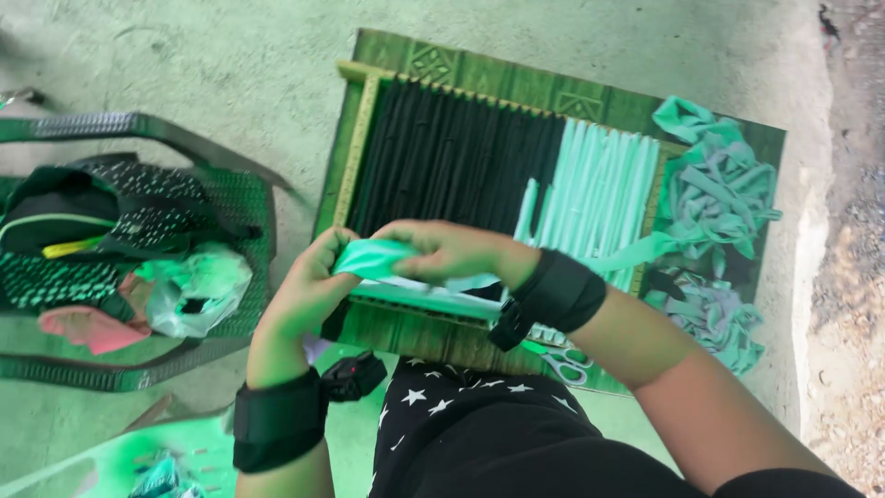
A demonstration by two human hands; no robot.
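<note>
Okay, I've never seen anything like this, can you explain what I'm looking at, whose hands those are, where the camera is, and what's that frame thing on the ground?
There is one picture, taken by a camera worn on a person's head, looking down at their own two bare hands. Each wrist wears a black band. The left hand and right hand together pinch a pale green fabric strip.

Below them, on a patterned mat on the concrete floor, lies a wooden frame strung with rows of strips: black ones on most of it, pale green ones at one end. A pile of loose strips sits beside the frame, and scissors lie near the person's lap. Off to the side, a plastic chair holds bags.
</note>
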